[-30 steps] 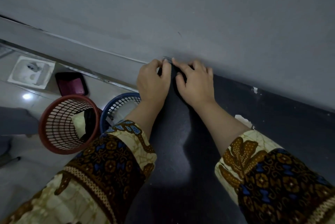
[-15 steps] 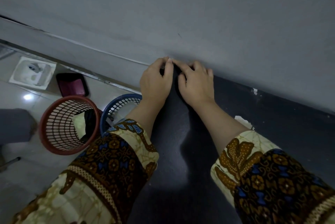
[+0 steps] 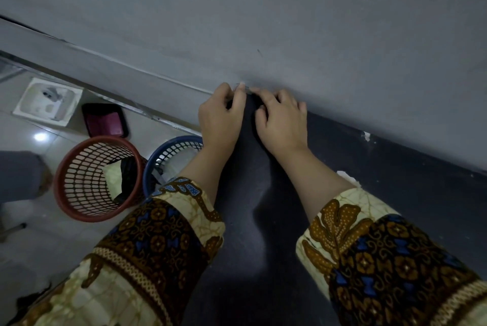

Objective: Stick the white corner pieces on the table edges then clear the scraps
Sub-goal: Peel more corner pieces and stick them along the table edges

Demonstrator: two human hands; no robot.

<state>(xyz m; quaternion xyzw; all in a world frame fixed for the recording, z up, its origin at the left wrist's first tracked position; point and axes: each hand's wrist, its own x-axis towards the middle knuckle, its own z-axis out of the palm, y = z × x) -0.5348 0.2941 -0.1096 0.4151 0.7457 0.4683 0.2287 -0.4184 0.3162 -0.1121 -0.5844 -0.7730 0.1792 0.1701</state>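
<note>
Both hands meet at the far corner of the dark table (image 3: 263,246), about 12 o'clock from the person, right against the grey wall (image 3: 290,9). Left hand (image 3: 220,117) curled, fingers bent over the table's left edge; right hand (image 3: 282,117) curled, fingertips (image 3: 259,93) pressing at the corner. A small pale bit, likely the white corner piece (image 3: 243,86), peeks between the fingertips of both hands; mostly hidden, so how it is gripped can't be told. White scrap (image 3: 347,176) on the tabletop at 2 o'clock of the right forearm; another scrap (image 3: 366,136) at the wall line, 3 o'clock of the right hand. On the floor at 9 o'clock: red basket (image 3: 89,180), blue basket (image 3: 168,151) touching it. Patterned sleeves (image 3: 158,241) cover both forearms.
</note>
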